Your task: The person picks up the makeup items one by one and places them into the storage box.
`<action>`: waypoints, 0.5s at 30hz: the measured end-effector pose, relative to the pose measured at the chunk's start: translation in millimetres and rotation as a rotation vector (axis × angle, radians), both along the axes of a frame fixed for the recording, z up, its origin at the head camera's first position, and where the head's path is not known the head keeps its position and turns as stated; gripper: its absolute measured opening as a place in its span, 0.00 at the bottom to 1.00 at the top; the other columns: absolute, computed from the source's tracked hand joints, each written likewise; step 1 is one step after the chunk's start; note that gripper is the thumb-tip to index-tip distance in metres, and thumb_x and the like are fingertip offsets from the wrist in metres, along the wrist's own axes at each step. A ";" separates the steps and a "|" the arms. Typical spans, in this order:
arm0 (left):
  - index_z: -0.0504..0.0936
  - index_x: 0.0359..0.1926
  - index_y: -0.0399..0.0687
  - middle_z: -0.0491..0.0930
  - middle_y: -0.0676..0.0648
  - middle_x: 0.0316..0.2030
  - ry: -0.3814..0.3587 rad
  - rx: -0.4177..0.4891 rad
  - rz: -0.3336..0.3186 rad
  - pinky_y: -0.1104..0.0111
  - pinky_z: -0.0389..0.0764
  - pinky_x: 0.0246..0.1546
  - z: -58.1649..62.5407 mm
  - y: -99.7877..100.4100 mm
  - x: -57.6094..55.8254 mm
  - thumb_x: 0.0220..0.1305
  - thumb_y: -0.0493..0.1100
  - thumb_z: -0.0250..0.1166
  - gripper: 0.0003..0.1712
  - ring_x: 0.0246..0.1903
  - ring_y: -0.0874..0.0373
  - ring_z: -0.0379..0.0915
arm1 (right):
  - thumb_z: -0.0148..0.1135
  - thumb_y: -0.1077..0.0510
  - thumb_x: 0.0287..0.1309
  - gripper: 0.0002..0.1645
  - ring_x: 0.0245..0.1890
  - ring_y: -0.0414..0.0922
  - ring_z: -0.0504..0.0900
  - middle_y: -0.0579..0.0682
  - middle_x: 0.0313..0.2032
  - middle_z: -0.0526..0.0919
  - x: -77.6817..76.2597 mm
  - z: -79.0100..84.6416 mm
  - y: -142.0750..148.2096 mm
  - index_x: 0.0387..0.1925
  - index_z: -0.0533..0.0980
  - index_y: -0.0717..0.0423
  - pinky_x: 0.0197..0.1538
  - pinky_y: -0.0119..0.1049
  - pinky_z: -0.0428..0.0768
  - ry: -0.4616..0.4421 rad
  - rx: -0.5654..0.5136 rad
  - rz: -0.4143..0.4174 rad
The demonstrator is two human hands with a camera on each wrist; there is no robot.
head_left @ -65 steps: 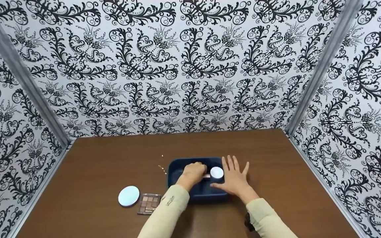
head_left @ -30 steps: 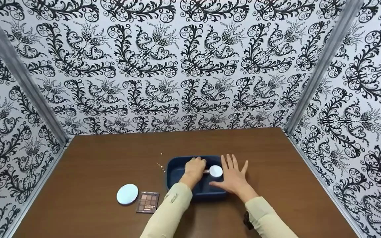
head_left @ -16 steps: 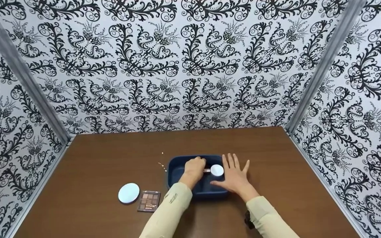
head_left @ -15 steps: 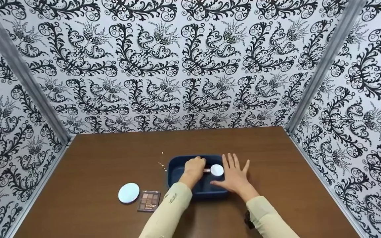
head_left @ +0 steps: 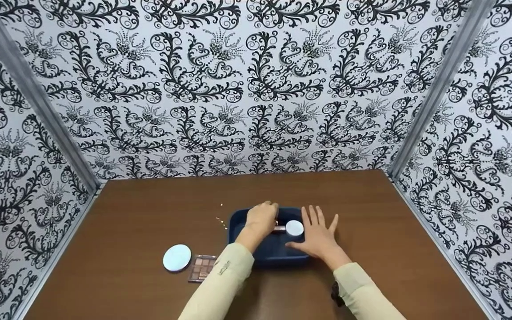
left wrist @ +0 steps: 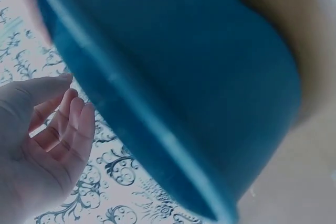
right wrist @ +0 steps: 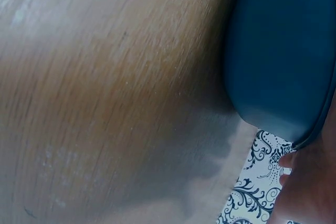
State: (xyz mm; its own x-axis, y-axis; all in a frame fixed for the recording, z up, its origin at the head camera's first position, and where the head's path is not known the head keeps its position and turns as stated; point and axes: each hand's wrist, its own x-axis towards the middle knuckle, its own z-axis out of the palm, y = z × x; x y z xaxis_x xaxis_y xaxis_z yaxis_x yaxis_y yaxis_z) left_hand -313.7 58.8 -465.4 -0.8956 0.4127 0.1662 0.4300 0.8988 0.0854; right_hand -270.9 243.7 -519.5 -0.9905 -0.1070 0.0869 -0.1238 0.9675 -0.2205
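My left hand (head_left: 261, 218) is over the back of a dark blue bin (head_left: 274, 262). In the left wrist view the fingers of the left hand (left wrist: 58, 140) curl loosely near the thumb, with nothing visible between them. Just below, small gold specks (head_left: 277, 222) glint inside the bin. A pinkish tube (head_left: 279, 229) lies there too, partly hidden by the hand, beside a jar with a white lid (head_left: 294, 228). With fingers spread, my right hand (head_left: 319, 238) rests at the bin's right rim, close to the jar.
On the brown table (head_left: 171, 200), left of the bin, are a round pale disc (head_left: 177, 258) and an eyeshadow palette (head_left: 202, 268), partly covered by the left sleeve. A thin line of gold beads (head_left: 222, 222) lies beside the bin. Patterned walls (head_left: 256, 89) enclose the table.
My left hand has risen slightly from inside the bin, and gold specks now show below it. The right hand has kept its place at the rim.
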 end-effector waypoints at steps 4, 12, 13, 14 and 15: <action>0.81 0.34 0.51 0.84 0.49 0.39 0.037 0.043 -0.026 0.59 0.86 0.38 11.1 -6.0 5.5 0.58 0.42 0.71 0.06 0.39 0.50 0.84 | 0.66 0.20 0.42 0.76 0.79 0.62 0.42 0.62 0.78 0.48 -1.0 -1.9 1.5 0.79 0.45 0.56 0.68 0.78 0.29 -0.013 0.012 0.000; 0.81 0.34 0.51 0.83 0.49 0.36 0.078 0.145 -0.017 0.56 0.85 0.35 29.1 -32.0 11.5 0.55 0.43 0.73 0.08 0.36 0.48 0.84 | 0.67 0.21 0.40 0.75 0.79 0.62 0.45 0.63 0.77 0.51 1.2 -1.1 -0.4 0.78 0.48 0.57 0.68 0.78 0.32 0.021 0.007 -0.010; 0.81 0.34 0.51 0.83 0.48 0.35 0.088 0.158 -0.015 0.56 0.85 0.35 31.4 -36.7 12.1 0.55 0.43 0.73 0.08 0.36 0.47 0.84 | 0.68 0.21 0.40 0.75 0.78 0.62 0.45 0.63 0.77 0.51 0.6 -0.7 -0.6 0.78 0.48 0.57 0.68 0.78 0.31 0.024 0.000 -0.009; 0.81 0.34 0.50 0.83 0.48 0.35 0.095 0.170 -0.014 0.55 0.85 0.34 33.4 -41.8 12.8 0.55 0.43 0.73 0.08 0.36 0.47 0.84 | 0.68 0.21 0.40 0.75 0.79 0.62 0.45 0.63 0.77 0.51 0.1 -0.1 -0.6 0.78 0.48 0.57 0.68 0.78 0.31 0.024 -0.001 -0.007; 0.81 0.35 0.50 0.83 0.48 0.35 0.103 0.178 -0.013 0.55 0.85 0.34 35.3 -47.1 13.4 0.55 0.43 0.73 0.09 0.35 0.46 0.84 | 0.68 0.21 0.41 0.75 0.79 0.62 0.44 0.63 0.77 0.51 -0.3 0.9 -0.6 0.78 0.48 0.57 0.68 0.78 0.30 0.023 -0.004 -0.006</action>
